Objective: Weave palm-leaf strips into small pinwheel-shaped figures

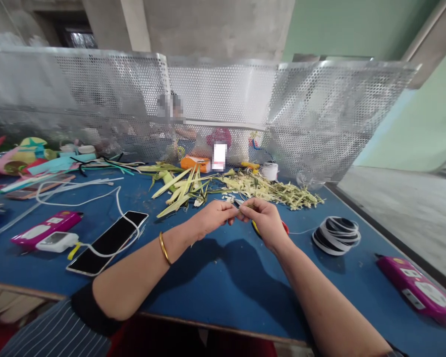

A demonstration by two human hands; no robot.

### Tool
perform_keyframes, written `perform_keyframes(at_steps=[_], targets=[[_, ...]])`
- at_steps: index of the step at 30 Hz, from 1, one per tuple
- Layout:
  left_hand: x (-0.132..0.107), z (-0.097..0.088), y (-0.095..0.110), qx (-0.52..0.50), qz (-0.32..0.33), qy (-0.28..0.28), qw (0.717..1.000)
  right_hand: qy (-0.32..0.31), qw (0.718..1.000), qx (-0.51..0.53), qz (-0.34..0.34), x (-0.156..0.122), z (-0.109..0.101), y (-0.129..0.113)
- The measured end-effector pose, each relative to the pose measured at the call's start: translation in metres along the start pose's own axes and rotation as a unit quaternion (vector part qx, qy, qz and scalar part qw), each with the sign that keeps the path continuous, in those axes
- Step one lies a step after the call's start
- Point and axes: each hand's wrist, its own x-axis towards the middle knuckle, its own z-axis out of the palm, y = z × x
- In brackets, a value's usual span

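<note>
In the head view, your left hand and right hand meet above the bench, fingertips pressed together and seemingly pinching one small piece between them, in front of the pale trimmings. You look to be at a close, two-handed finishing step on that piece; the next move calls for a firm pinch from one hand while the other adjusts.

Your own fingers hide most of the piece, so its shape can't be made out. Red and yellow parts show around your right hand; whether held or lying beneath, you cannot tell. Your right forearm is cut off below.
</note>
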Motion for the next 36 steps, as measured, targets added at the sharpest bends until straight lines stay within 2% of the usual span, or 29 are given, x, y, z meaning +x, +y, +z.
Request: perform_keyframes(at_steps=[2, 4, 6, 7, 8, 9, 10, 11, 13, 18, 22, 25, 27, 29, 30, 31, 32, 34, 36], targets=[[-0.003, -0.003, 0.002, -0.025, -0.025, -0.02, 0.999, -0.02, 0.999, -0.021, -0.016, 0.0, 0.0, -0.003], [-0.005, -0.006, 0.004, -0.078, -0.045, -0.016, 0.996, -0.037, 0.997, -0.059, -0.034, 0.001, -0.007, -0.007], [-0.005, -0.009, 0.005, -0.171, -0.06, 0.015, 0.983, -0.03, 0.987, -0.154, -0.048, 0.005, -0.019, -0.009], [-0.004, -0.01, 0.005, -0.227, -0.068, 0.037, 0.971, -0.007, 0.966, -0.252, -0.053, 0.007, -0.028, -0.01], [-0.003, -0.012, 0.005, -0.281, -0.077, 0.063, 0.955, 0.006, 0.92, -0.388, -0.048, 0.009, -0.036, -0.009], [-0.001, -0.015, 0.004, -0.328, -0.088, 0.088, 0.937, 0.003, 0.852, -0.523, -0.023, 0.011, -0.044, -0.007], [0.001, -0.017, 0.002, -0.364, -0.097, 0.117, 0.919, -0.026, 0.78, -0.625, 0.028, 0.012, -0.052, -0.005], [0.004, -0.019, -0.001, -0.388, -0.108, 0.143, 0.904, -0.077, 0.721, -0.683, 0.084, 0.013, -0.057, -0.002], [0.009, -0.023, -0.008, -0.406, -0.126, 0.17, 0.889, -0.117, 0.691, -0.703, 0.121, 0.013, -0.064, 0.005], [0.015, -0.021, -0.022, -0.405, -0.168, 0.167, 0.883, -0.13, 0.687, -0.702, 0.133, 0.012, -0.066, 0.015], [0.013, -0.015, -0.021, -0.409, -0.18, 0.156, 0.881, -0.112, 0.711, -0.681, 0.133, 0.013, -0.061, 0.018], [0.012, -0.012, -0.018, -0.409, -0.188, 0.149, 0.88, -0.118, 0.754, -0.636, 0.116, 0.013, -0.055, 0.02], [0.012, -0.012, -0.018, -0.408, -0.192, 0.148, 0.88, -0.121, 0.812, -0.565, 0.082, 0.014, -0.055, 0.018], [0.013, -0.012, -0.019, -0.408, -0.196, 0.149, 0.879, -0.071, 0.862, -0.501, 0.029, 0.015, -0.062, 0.013], [0.013, -0.012, -0.02, -0.408, -0.197, 0.15, 0.879, -0.026, 0.865, -0.501, 0.008, 0.016, -0.069, 0.009], [0.014, -0.012, -0.021, -0.408, -0.199, 0.151, 0.878, 0.023, 0.847, -0.53, 0.002, 0.016, -0.077, 0.006], [0.015, -0.012, -0.022, -0.407, -0.201, 0.151, 0.878, 0.047, 0.819, -0.572, 0.014, 0.016, -0.085, 0.003], [0.015, -0.012, -0.024, -0.405, -0.208, 0.148, 0.878, 0.029, 0.777, -0.626, 0.061, 0.015, -0.098, 0.0], [0.016, -0.012, -0.025, -0.402, -0.215, 0.141, 0.879, -0.026, 0.768, -0.633, 0.094, 0.013, -0.104, 0.004]])
